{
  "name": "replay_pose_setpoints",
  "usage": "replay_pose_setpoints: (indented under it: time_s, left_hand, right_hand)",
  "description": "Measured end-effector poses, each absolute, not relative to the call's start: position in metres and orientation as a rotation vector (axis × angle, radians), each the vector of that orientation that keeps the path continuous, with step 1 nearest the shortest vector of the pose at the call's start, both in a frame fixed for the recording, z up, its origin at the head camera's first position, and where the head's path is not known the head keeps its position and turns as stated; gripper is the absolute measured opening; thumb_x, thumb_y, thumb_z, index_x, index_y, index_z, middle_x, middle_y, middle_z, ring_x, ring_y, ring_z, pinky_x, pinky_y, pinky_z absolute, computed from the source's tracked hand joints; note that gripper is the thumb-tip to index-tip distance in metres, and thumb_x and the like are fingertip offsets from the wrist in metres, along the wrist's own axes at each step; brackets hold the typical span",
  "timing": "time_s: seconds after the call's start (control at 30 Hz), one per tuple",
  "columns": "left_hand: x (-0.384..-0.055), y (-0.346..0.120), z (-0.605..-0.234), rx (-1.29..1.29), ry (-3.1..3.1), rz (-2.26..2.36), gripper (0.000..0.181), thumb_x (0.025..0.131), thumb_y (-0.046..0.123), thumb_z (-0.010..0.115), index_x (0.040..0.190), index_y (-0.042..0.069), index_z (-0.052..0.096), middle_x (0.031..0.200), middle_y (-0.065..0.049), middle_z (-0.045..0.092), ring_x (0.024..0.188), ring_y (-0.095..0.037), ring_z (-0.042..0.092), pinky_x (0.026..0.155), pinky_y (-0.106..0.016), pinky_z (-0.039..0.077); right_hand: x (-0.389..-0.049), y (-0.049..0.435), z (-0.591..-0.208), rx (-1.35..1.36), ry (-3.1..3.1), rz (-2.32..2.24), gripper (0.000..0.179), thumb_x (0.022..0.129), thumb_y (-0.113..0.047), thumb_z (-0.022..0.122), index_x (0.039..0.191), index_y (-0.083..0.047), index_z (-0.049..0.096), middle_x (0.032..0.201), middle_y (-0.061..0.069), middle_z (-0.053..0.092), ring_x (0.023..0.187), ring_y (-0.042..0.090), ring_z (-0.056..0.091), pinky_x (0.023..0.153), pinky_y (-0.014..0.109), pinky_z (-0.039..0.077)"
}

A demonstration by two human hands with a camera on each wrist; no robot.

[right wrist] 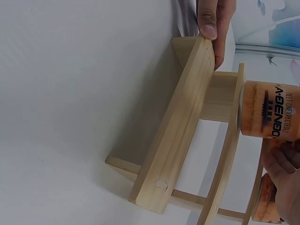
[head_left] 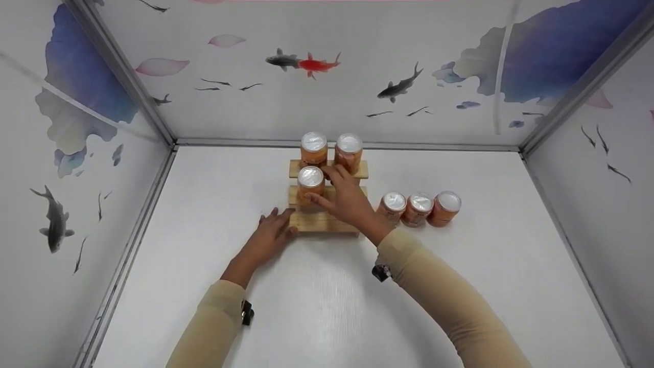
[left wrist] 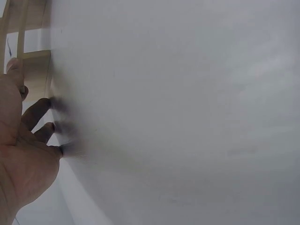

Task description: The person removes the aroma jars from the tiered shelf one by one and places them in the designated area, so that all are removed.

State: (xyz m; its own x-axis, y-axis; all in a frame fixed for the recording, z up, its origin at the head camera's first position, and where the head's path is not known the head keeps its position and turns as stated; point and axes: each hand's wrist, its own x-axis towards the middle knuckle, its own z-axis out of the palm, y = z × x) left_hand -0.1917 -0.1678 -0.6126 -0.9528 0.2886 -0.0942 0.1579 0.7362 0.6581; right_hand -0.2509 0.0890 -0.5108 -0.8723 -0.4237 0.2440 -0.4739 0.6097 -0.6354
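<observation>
A stepped wooden rack point(head_left: 327, 223) stands on the white table. My right hand point(head_left: 348, 200) grips an orange can point(head_left: 310, 185) with a silvery top on the middle step, thumb at its front and fingers behind. The can's printed label faces the right wrist view, its base right at the step. Two like cans, one left point(head_left: 313, 148) and one right point(head_left: 349, 152), stand on the top step. My left hand point(head_left: 271, 236) pinches the left end of the rack's lowest board between thumb and index finger. Its other fingers touch the tabletop in the left wrist view.
Several matching cans point(head_left: 420, 209) stand in a row on the table right of the rack, close beside my right forearm. White panels with painted fish point(head_left: 319, 65) enclose the table at the back and both sides. A metal rail point(head_left: 235, 142) runs along the back edge.
</observation>
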Motion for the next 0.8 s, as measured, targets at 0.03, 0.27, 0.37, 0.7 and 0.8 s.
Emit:
replay_pose_setpoints:
  time_s: [0.03, 0.27, 0.37, 0.7, 0.8]
  left_hand:
    - [-0.1916, -0.1680, -0.6124, 0.359, 2.747, 1.019, 0.069, 0.116, 0.054, 0.050, 0.174, 0.019, 0.037, 0.176, -0.018, 0.041, 0.172, -0.043, 0.021, 0.140, -0.066, 0.009]
    - [-0.1918, -0.1682, -0.6124, 0.391, 2.750, 1.028, 0.068, 0.116, 0.053, 0.051, 0.173, 0.017, 0.038, 0.175, -0.018, 0.045, 0.171, -0.045, 0.023, 0.139, -0.068, 0.010]
    - [-0.1921, -0.1683, -0.6121, 0.386, 2.755, 1.022, 0.069, 0.116, 0.054, 0.051, 0.173, 0.018, 0.039, 0.174, -0.018, 0.045, 0.171, -0.044, 0.023, 0.140, -0.068, 0.011]
    - [-0.1927, -0.1690, -0.6132, 0.400, 2.762, 1.011, 0.068, 0.116, 0.053, 0.053, 0.172, 0.017, 0.040, 0.173, -0.020, 0.047, 0.170, -0.046, 0.024, 0.139, -0.069, 0.012]
    - [-0.1931, -0.1694, -0.6139, 0.394, 2.762, 1.004, 0.069, 0.116, 0.054, 0.052, 0.173, 0.017, 0.039, 0.174, -0.020, 0.046, 0.171, -0.045, 0.024, 0.139, -0.068, 0.011]
  right_hand:
    - [-0.2510, 0.0884, -0.5110, 0.764, -2.755, 1.127, 0.074, 0.103, -0.047, 0.080, 0.158, -0.006, 0.053, 0.151, 0.017, 0.058, 0.139, 0.038, 0.065, 0.116, 0.055, 0.057]
    - [-0.2527, 0.0833, -0.5115, 0.755, -2.741, 1.120, 0.070, 0.102, -0.039, 0.084, 0.154, -0.003, 0.055, 0.146, 0.019, 0.060, 0.130, 0.037, 0.068, 0.109, 0.052, 0.060]
    - [-0.2536, 0.0813, -0.5114, 0.748, -2.733, 1.135, 0.068, 0.102, -0.039, 0.084, 0.152, -0.002, 0.056, 0.144, 0.019, 0.060, 0.126, 0.037, 0.069, 0.106, 0.051, 0.062]
    - [-0.2551, 0.0792, -0.5138, 0.720, -2.680, 1.220, 0.061, 0.101, -0.032, 0.086, 0.146, 0.000, 0.060, 0.142, 0.020, 0.062, 0.131, 0.035, 0.068, 0.109, 0.050, 0.062]
    - [-0.2542, 0.0805, -0.5155, 0.732, -2.649, 1.247, 0.059, 0.101, -0.032, 0.086, 0.144, -0.001, 0.061, 0.142, 0.019, 0.062, 0.130, 0.035, 0.068, 0.108, 0.051, 0.063]
